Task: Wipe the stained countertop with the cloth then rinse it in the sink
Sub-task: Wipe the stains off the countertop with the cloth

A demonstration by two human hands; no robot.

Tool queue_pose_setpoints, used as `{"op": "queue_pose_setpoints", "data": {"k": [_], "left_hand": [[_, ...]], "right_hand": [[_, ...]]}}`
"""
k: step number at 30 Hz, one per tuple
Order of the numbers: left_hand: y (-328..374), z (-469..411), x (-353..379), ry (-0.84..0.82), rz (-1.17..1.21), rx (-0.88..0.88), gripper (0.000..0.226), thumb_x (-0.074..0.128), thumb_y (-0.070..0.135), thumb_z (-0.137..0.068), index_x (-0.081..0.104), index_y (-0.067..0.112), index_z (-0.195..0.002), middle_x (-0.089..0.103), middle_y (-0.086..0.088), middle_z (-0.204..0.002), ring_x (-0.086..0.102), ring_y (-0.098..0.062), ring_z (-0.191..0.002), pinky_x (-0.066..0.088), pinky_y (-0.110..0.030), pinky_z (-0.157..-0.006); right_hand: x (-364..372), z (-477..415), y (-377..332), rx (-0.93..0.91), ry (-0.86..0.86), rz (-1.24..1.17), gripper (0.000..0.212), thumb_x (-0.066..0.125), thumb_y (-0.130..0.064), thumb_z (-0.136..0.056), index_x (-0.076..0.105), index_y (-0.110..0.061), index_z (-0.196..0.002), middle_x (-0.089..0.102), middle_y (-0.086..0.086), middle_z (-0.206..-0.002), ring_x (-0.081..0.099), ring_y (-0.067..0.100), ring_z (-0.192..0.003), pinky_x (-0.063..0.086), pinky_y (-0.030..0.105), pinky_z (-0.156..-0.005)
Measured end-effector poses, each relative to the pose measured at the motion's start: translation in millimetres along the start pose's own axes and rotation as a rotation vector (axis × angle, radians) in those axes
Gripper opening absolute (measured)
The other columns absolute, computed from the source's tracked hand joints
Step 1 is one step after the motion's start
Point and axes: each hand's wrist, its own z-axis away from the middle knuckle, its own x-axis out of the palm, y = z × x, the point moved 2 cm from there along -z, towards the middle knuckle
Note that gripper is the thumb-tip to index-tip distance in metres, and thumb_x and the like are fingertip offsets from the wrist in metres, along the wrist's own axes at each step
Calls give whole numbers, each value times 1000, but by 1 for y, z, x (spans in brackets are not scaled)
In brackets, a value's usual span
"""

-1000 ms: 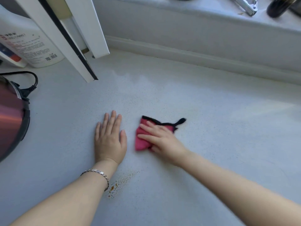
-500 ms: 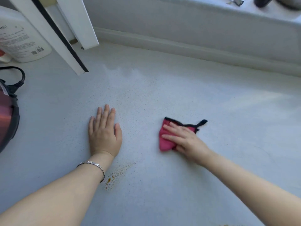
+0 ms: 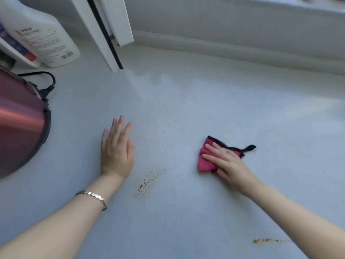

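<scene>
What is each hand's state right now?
Left hand: open, flat on the countertop, holding nothing.
Right hand: open, pressing the pink cloth onto the countertop.

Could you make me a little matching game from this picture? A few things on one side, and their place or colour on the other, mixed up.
Things:
1. cloth
2. left hand
3. stain
4. bottle

Descriptions:
A. orange-brown specks
B. pink with a black edge, under the right hand
C. white, at the far left
D. flat on the bare countertop

Pairs: 1-B, 2-D, 3-A, 4-C
</scene>
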Motion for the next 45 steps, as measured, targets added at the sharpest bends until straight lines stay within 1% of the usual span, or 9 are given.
{"op": "queue_pose_setpoints", "data": {"k": [6,12,14,22,27,32,40,42,45], "left_hand": [[-59,90,-13,56,-118,-210,51,26,21,-86,47,1,-129,41,-21,-142,36,-36,-132,20,-47,-109],[-67,92,-11,85,-134,-192,46,31,19,-86,52,4,-124,52,-20,-134,45,-33,-125,22,-41,-105],[-67,92,-11,96,-131,-180,46,31,19,-86,53,4,-124,52,-20,-134,46,-33,-125,23,-41,-105],[-66,92,-10,110,-138,-180,47,32,18,-85,53,4,-124,51,-19,-135,46,-36,-126,19,-40,-105],[-66,92,-10,126,-142,-189,48,31,18,-83,52,5,-125,51,-18,-136,45,-34,-127,18,-38,-107],[-66,92,-11,120,-133,-189,49,31,20,-84,51,5,-126,49,-18,-137,43,-34,-128,18,-38,-107],[-66,92,-9,125,-138,-184,48,31,18,-84,52,5,-126,49,-19,-137,43,-35,-128,17,-37,-107],[-66,91,-10,122,-151,-181,48,32,17,-84,52,5,-125,50,-19,-136,44,-35,-127,18,-38,-107],[-67,92,-10,111,-150,-183,49,31,19,-84,52,5,-126,49,-18,-137,43,-35,-128,17,-38,-107]], "right_hand": [[-19,-45,18,927,481,-155,51,38,-2,-82,44,-7,-132,25,15,-151,15,33,-142,17,39,-113],[75,-65,-136,73,83,-64,53,45,-14,-65,60,-13,-116,53,15,-133,47,40,-124,36,49,-102],[75,-38,-136,-150,-54,-49,50,43,-18,-69,58,-17,-117,56,14,-130,48,35,-123,36,37,-102],[32,-55,-69,692,378,-122,52,43,4,-77,50,-7,-128,32,17,-148,20,35,-140,16,38,-112],[92,-75,-167,157,223,-56,49,40,-9,-63,66,-11,-104,62,16,-122,55,41,-114,48,43,-87],[103,12,-195,-298,-185,-51,35,42,-21,-84,61,-26,-113,59,-1,-129,48,18,-124,29,27,-100],[48,-131,-113,374,193,-165,51,46,2,-75,54,-11,-124,38,16,-145,26,37,-137,24,48,-110],[71,-102,-150,76,222,-151,42,46,-1,-71,62,-9,-109,56,21,-129,47,41,-121,44,48,-94],[96,-19,-195,-385,-129,-111,34,47,-17,-79,64,-21,-108,61,8,-127,53,28,-119,48,41,-93]]}}
